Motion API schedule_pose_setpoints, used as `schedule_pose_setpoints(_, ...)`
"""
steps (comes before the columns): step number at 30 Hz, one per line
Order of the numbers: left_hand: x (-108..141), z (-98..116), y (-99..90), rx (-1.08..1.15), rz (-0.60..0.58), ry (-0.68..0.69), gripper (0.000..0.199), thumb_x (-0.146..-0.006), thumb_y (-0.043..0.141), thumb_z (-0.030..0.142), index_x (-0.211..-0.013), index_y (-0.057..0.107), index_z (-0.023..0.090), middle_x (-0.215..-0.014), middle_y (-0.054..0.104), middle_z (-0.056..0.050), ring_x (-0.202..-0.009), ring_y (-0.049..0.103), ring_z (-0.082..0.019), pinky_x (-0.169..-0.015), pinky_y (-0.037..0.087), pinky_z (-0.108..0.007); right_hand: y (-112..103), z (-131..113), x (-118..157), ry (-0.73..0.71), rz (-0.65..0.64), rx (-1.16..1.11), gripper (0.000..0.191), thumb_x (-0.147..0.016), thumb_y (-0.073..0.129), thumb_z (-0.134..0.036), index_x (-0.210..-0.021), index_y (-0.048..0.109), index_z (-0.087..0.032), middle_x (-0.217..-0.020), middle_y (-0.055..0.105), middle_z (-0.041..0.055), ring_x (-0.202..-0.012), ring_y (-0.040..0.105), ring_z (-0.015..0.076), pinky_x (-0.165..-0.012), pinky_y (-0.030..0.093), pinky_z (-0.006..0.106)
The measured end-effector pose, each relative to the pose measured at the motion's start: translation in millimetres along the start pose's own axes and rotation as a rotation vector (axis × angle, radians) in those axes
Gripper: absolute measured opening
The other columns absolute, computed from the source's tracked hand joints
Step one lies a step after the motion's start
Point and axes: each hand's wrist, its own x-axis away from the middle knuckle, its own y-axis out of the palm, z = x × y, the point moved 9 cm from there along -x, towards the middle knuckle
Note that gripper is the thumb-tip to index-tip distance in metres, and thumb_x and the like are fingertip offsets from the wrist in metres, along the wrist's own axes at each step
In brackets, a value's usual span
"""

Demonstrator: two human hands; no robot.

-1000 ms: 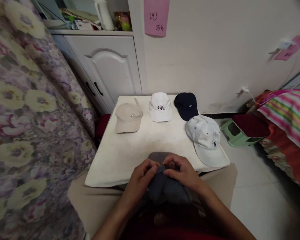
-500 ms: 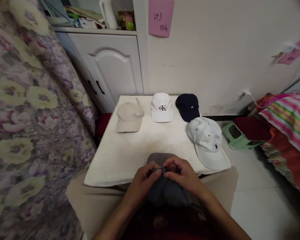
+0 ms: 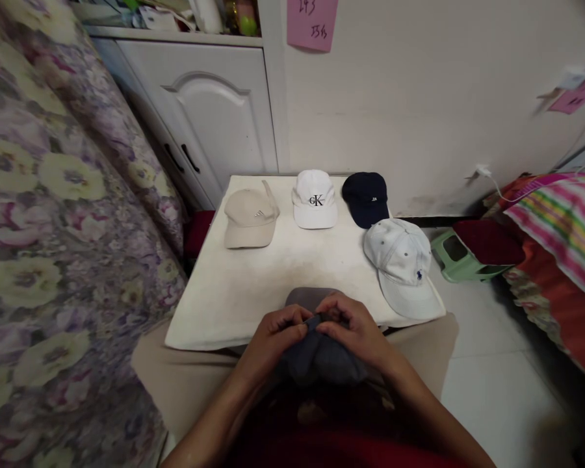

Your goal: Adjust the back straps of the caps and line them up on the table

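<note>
A dark grey baseball cap (image 3: 324, 357) is between my two hands at the near edge of the table, its brim pointing away from me. My left hand (image 3: 280, 331) pinches a strap-like part of the cap. From the other side, my right hand (image 3: 353, 325) grips the same part, with the fingertips of both hands close together. Farther off lie a beige cap (image 3: 248, 218), a white cap with "CK" lettering (image 3: 314, 198) and a navy cap (image 3: 365, 198). A pale denim cap (image 3: 402, 263) sits at the right edge, touching or very near the navy one.
The caps lie on a small table with a cream cover (image 3: 209, 312), against the wall. Floral curtain (image 3: 53, 260) hangs at the left, beside a white cabinet (image 3: 214, 97). A green stool with a dark red top (image 3: 482, 250) and a bed (image 3: 560, 260) stand to the right.
The view has tilted down slightly, so the scene sits higher. My left fingertips have shifted a little away from the right ones, showing more of the strap-like part between them.
</note>
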Motion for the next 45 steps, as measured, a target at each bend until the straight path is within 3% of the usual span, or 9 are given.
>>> schedule_pose_setpoints(4, 0.0, 1.5, -1.3, -0.096, -0.017, 0.017, 0.026, -0.081, 0.067, 0.036, -0.069, 0.055, 0.016, -0.083, 0.06, -0.003, -0.074, 0.049, -0.016, -0.065, 0.035, -0.025, 1.1, -1.3, -0.1, -0.021, -0.015, 0.026, 0.011, -0.087, 0.068, -0.024, -0.097, 0.065, -0.021, -0.087, 0.062, -0.0004, -0.073, 0.052, 0.0133, -0.064, 0.039, 0.025)
schedule_pose_setpoints(7, 0.6, 4.3, -4.2, -0.226, 0.036, 0.035, 0.027, -0.086, 0.064, 0.041, -0.078, 0.058, 0.016, -0.077, 0.056, 0.0, -0.073, 0.048, -0.015, -0.064, 0.034, -0.025, 2.7, -3.2, -0.4, -0.047, -0.025, 0.03, 0.014, -0.087, 0.069, -0.023, -0.1, 0.065, -0.022, -0.089, 0.062, -0.0004, -0.074, 0.053, 0.013, -0.066, 0.04, 0.025)
schedule_pose_setpoints(11, 0.5, 2.7, -4.9, -0.24, 0.088, 0.029, 0.032, -0.087, 0.061, 0.044, -0.073, 0.056, 0.016, -0.067, 0.047, 0.003, -0.065, 0.041, -0.013, -0.059, 0.03, -0.024, 5.0, -3.7, -0.8, -0.043, -0.03, -0.006, 0.017, -0.085, 0.072, -0.022, -0.101, 0.066, -0.022, -0.086, 0.06, -0.0018, -0.073, 0.052, 0.0124, -0.066, 0.04, 0.025)
schedule_pose_setpoints(18, -2.0, -4.2, -7.8, -0.145, 0.117, -0.019, 0.031, -0.081, 0.067, 0.042, -0.068, 0.055, 0.016, -0.064, 0.048, 0.003, -0.062, 0.04, -0.012, -0.058, 0.029, -0.024, 18.2, 20.5, -1.7, 0.207, -0.036, -0.479, 0.021, -0.078, 0.077, -0.024, -0.096, 0.067, -0.02, -0.068, 0.057, -0.0053, -0.057, 0.052, 0.0095, -0.054, 0.04, 0.021)
schedule_pose_setpoints(27, -5.2, 0.9, -12.6, -0.2, 0.133, -0.002, 0.029, -0.076, 0.068, 0.039, -0.064, 0.052, 0.018, -0.061, 0.045, 0.004, -0.06, 0.036, -0.012, -0.056, 0.027, -0.024, 30.4, 33.7, -5.5, 0.264, -0.081, -0.785, 0.024, -0.074, 0.082, -0.025, -0.095, 0.074, -0.017, -0.061, 0.056, -0.006, -0.046, 0.039, 0.004, -0.045, 0.027, 0.018)
schedule_pose_setpoints(45, -2.0, -0.7, -16.5, -0.196, 0.05, 0.012, 0.028, -0.08, 0.069, 0.04, -0.071, 0.054, 0.017, -0.066, 0.05, 0.003, -0.062, 0.04, -0.013, -0.058, 0.029, -0.025, 32.0, 32.7, -3.1, 0.329, -0.13, -0.767, 0.026, -0.072, 0.08, -0.027, -0.097, 0.078, -0.017, -0.058, 0.054, -0.0054, -0.045, 0.032, 0.0046, -0.046, 0.019, 0.021)
